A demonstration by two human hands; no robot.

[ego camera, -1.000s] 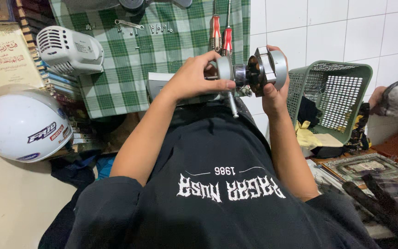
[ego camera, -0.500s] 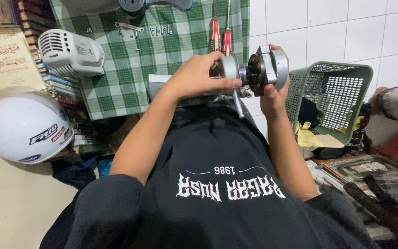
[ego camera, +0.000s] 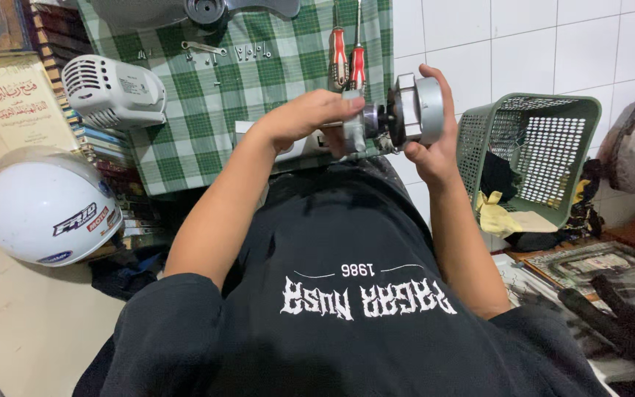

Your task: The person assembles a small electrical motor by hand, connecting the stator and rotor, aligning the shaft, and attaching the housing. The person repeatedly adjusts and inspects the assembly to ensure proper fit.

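At the upper centre of the frame, a grey, round metal motor part [ego camera: 413, 110] with a dark shaft is gripped by the right hand [ego camera: 431, 143], fingers curled around its rim, while the left hand [ego camera: 306, 117] closes over its smaller end.
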